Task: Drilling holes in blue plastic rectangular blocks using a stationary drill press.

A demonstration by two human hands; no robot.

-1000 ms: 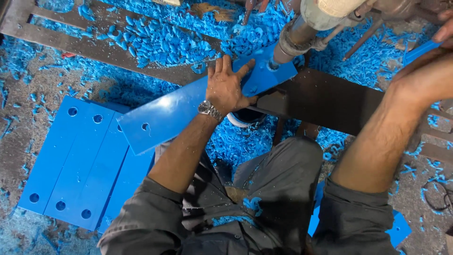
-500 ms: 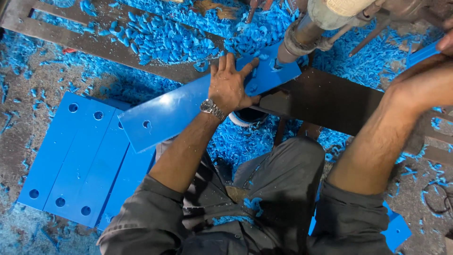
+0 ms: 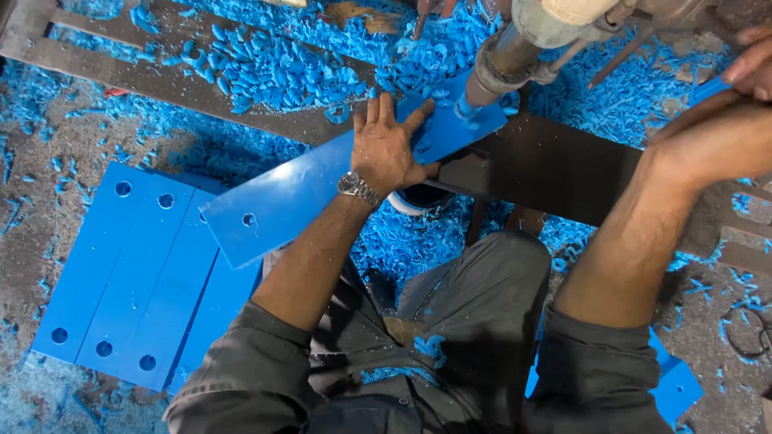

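Observation:
My left hand (image 3: 389,149) lies flat with its fingers spread on a long blue plastic plate (image 3: 289,197), pressing it onto the dark metal table (image 3: 555,165) of a drill press. The plate has a hole near its left end. Its right end sits under the drill spindle (image 3: 503,60), whose tip meets the plate. There is a watch on my left wrist. My right arm reaches up to the right, and my right hand (image 3: 752,64) is half out of view at the frame's edge, beside a blue-tipped part. What it grips is hidden.
A stack of similar blue plates with holes (image 3: 133,273) lies on the floor at the left. Blue plastic shavings (image 3: 281,68) cover the floor and the metal frame bar (image 3: 161,80). Another blue piece (image 3: 675,390) lies at the lower right, by my knees.

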